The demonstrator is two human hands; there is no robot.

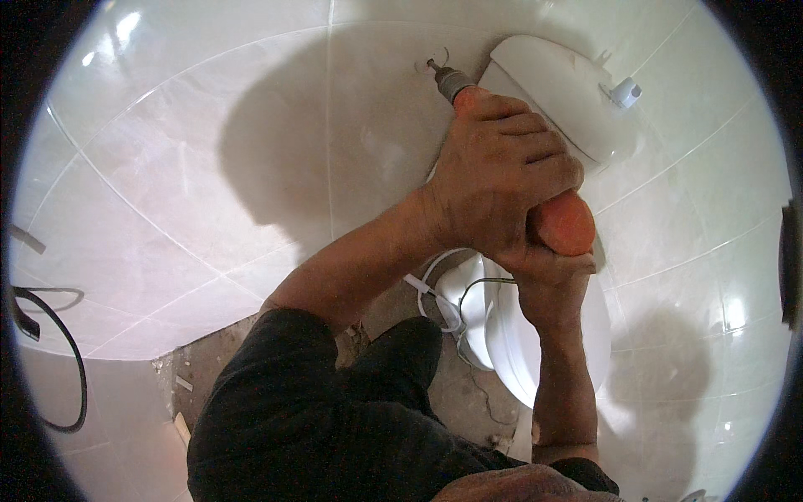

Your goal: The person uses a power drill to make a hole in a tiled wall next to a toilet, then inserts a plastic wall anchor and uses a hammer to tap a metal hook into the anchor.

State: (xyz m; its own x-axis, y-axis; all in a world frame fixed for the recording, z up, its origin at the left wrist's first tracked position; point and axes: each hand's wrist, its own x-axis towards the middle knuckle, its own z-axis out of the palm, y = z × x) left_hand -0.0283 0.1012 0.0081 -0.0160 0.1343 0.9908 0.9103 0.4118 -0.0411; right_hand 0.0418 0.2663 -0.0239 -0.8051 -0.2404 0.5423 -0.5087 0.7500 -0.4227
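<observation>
Gripping the drill (569,224) toward two o'clock, the left hand (506,171) curls its fingers over the orange body. The right hand (548,272) meets it at six o'clock, its fingers too hidden to tell how they close. The bit (432,64) points to eleven o'clock, at thin curved marks (446,55) on the tiled wall (167,209). At three o'clock from it sits a white fixture (556,92); a black hose (81,368) bends at eight o'clock.

One drill (567,223), one toilet (514,356)
</observation>
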